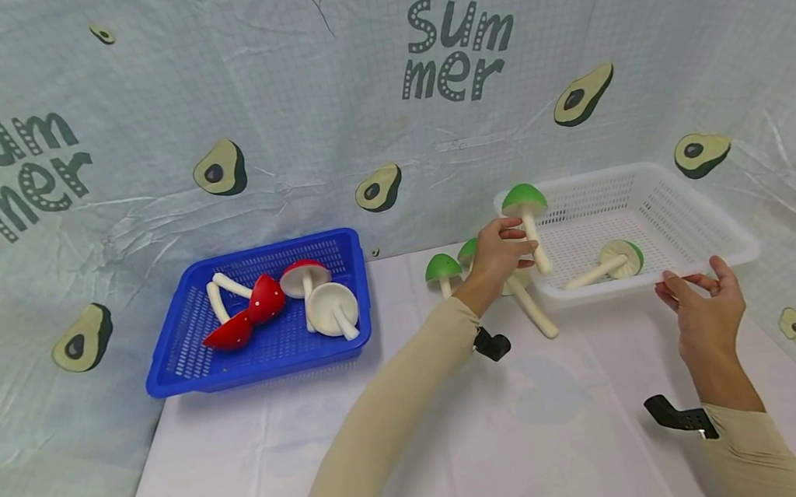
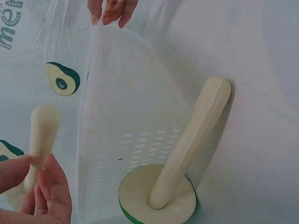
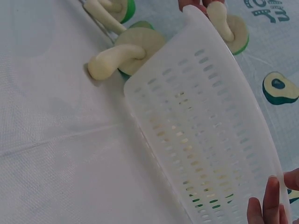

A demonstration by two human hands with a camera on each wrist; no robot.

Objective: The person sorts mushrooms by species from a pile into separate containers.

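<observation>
My left hand point(image 1: 495, 258) pinches the stem of a green-capped toy mushroom point(image 1: 524, 201), held cap up at the near left corner of the white basket point(image 1: 690, 210). In the left wrist view the thumb and fingers point(image 2: 56, 186) close round its pale stem. My right hand point(image 1: 711, 321) grips the basket's front rim, thumb over the edge and fingertips point(image 3: 271, 196) against the outer wall. Inside the basket lies another green mushroom point(image 1: 622, 259) on its side. Beside the basket, a green mushroom point(image 2: 180, 154) rests on the table, its stem pointing toward me.
More green mushrooms point(image 1: 443, 267) stand on the white tablecloth point(image 1: 302, 451) left of the basket, partly behind my left hand. A blue basket point(image 1: 190, 374) at the left holds several red-capped mushrooms point(image 1: 266, 298). A printed curtain point(image 1: 303, 115) hangs behind.
</observation>
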